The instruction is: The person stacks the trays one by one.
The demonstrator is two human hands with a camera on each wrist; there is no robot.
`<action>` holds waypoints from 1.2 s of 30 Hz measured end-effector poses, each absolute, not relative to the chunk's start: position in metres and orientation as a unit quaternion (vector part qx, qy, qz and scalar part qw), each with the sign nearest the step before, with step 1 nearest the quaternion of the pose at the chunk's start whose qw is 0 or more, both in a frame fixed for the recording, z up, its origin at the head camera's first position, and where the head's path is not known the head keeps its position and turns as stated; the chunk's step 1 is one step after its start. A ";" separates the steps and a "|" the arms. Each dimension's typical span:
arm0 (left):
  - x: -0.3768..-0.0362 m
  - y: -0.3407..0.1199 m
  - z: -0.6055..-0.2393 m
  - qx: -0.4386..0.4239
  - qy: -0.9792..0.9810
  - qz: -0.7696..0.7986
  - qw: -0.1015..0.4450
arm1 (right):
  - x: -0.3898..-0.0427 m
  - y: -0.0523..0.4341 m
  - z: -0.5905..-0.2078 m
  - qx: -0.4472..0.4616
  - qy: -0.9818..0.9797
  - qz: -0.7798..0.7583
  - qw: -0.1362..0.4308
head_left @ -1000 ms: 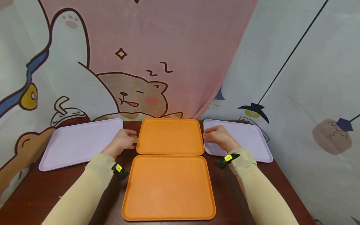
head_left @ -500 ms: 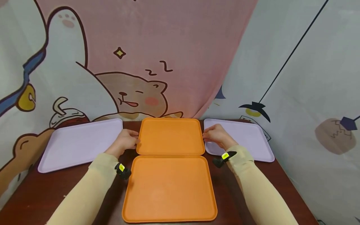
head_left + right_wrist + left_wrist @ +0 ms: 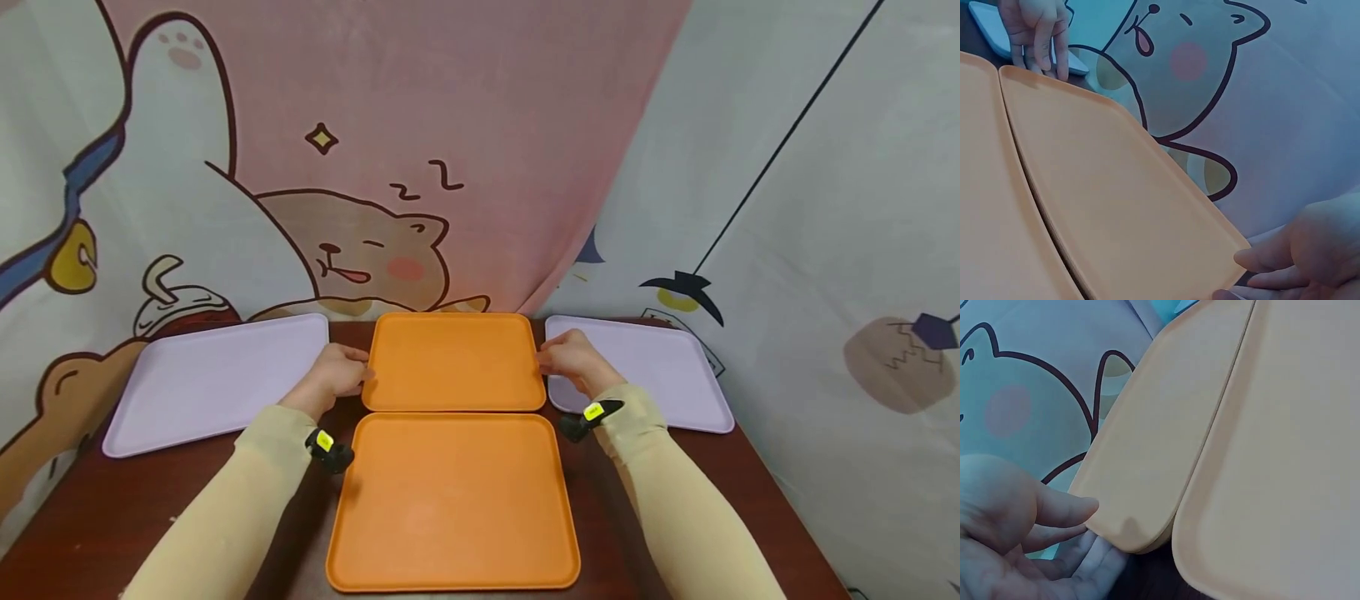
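Two orange trays lie one behind the other, and both of my hands are at the short sides of the far orange tray [image 3: 454, 363]. My left hand [image 3: 332, 380] grips its left edge; in the left wrist view the thumb [image 3: 1066, 509] lies over the rim with the other fingers below. On the opposite side, my right hand [image 3: 576, 362] pinches the right edge, its thumb [image 3: 1266, 251] at the rim in the right wrist view. The near orange tray [image 3: 454, 502] lies against the far one's front edge, touched by neither hand.
A pale lilac tray [image 3: 217, 379] lies slanted on the left, partly behind my left forearm. Another lilac tray [image 3: 667, 371] lies on the right, beneath my right wrist. The dark brown table [image 3: 97, 533] ends at a cartoon-printed cloth [image 3: 510, 167] behind.
My right hand has shifted slightly left onto the far orange tray's edge. The left hand has moved slightly right and closed on the opposite edge. The trays look nearly unmoved.
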State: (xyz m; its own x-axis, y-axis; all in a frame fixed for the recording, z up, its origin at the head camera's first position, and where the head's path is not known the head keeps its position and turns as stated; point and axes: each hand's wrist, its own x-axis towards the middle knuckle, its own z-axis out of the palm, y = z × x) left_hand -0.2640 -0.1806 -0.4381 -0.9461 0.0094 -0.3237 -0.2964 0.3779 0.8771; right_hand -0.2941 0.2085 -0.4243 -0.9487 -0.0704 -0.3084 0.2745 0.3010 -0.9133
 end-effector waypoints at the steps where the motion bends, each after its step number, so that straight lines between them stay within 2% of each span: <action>1: -0.264 -0.180 -0.438 -0.091 0.816 0.554 0.139 | -0.295 0.209 -0.425 0.069 0.791 -0.590 0.144; 10: -0.265 -0.180 -0.436 -0.097 0.804 0.572 0.127 | -0.295 0.208 -0.423 0.100 0.775 -0.612 0.125; 21: -0.260 -0.179 -0.429 -0.082 0.804 0.577 0.121 | -0.297 0.210 -0.419 0.118 0.749 -0.638 0.135; 36: -0.252 -0.189 -0.426 -0.082 0.766 0.622 0.141 | -0.293 0.220 -0.421 0.074 0.724 -0.666 0.165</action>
State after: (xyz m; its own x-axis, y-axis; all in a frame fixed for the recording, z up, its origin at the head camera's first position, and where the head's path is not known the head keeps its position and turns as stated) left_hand -0.2520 -0.1891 -0.4256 -0.9470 0.0502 -0.3173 -0.3001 0.2135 0.9297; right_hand -0.2929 0.2202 -0.4210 -0.9347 -0.1127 -0.3371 0.3266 0.1019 -0.9396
